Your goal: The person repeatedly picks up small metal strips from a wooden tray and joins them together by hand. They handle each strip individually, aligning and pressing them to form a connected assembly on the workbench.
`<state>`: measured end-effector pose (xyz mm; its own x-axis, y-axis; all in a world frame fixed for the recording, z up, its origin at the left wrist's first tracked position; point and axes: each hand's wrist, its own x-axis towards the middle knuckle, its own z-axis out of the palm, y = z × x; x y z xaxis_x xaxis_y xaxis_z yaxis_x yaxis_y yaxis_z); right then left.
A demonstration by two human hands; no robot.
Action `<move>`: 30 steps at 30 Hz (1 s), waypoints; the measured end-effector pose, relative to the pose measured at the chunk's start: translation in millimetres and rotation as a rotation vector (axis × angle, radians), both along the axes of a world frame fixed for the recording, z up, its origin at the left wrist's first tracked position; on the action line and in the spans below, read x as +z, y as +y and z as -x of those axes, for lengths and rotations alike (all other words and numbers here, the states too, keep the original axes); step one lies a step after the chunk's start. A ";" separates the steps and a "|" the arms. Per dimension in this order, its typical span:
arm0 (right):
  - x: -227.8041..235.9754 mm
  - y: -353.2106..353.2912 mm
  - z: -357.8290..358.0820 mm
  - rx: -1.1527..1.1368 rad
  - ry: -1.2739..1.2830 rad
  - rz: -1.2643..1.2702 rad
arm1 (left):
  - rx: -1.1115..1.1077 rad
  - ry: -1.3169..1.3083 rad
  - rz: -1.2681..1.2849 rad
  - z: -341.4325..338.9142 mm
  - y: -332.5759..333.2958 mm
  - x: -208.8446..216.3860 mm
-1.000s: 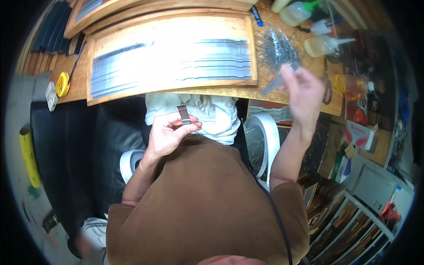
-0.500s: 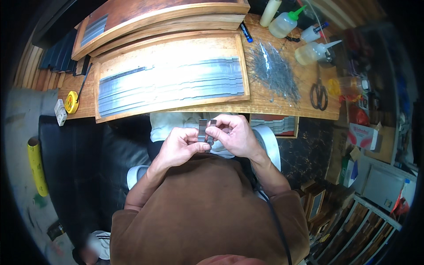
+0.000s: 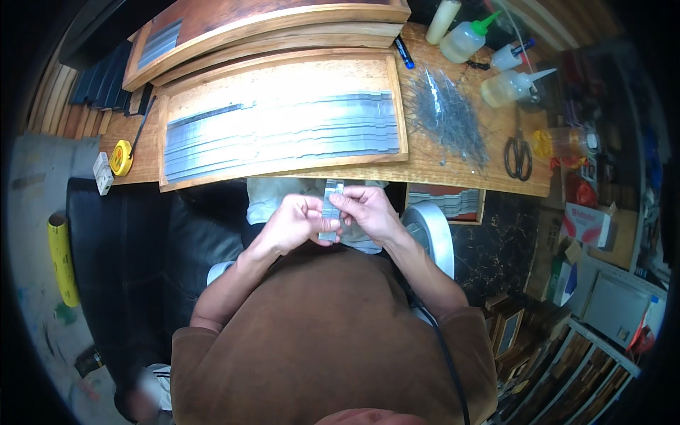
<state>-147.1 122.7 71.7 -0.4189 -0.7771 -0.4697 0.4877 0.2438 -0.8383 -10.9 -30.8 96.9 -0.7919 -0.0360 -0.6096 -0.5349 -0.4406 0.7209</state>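
Before the table, over the white cloth, the metal piece lies between two narrow grips: the left hand pinches its nearer end, the right hand its farther part. Even, light thumb pressure, clear of the edges, should prevent slipping.

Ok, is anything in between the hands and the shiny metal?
Nothing that I can see: the left hand and right hand both hold the metal directly. Its underside is hidden, though.
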 end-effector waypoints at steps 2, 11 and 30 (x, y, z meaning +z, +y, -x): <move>-11.9 -3.6 3.2 -0.013 0.035 0.046 | 0.012 0.041 -0.050 1.6 -3.8 -3.1; -6.6 -9.3 -3.1 -0.067 0.110 0.046 | 0.031 0.017 0.008 1.3 2.7 -6.0; 11.5 -3.8 -9.2 -0.014 0.295 0.095 | -0.056 0.155 0.326 -16.1 7.5 -24.7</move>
<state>-138.0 118.9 83.2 -0.5374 -0.8049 -0.2516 0.2224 0.1525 -0.9629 5.2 -23.3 72.2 -0.8804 -0.1621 -0.4456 -0.4249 -0.1476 0.8931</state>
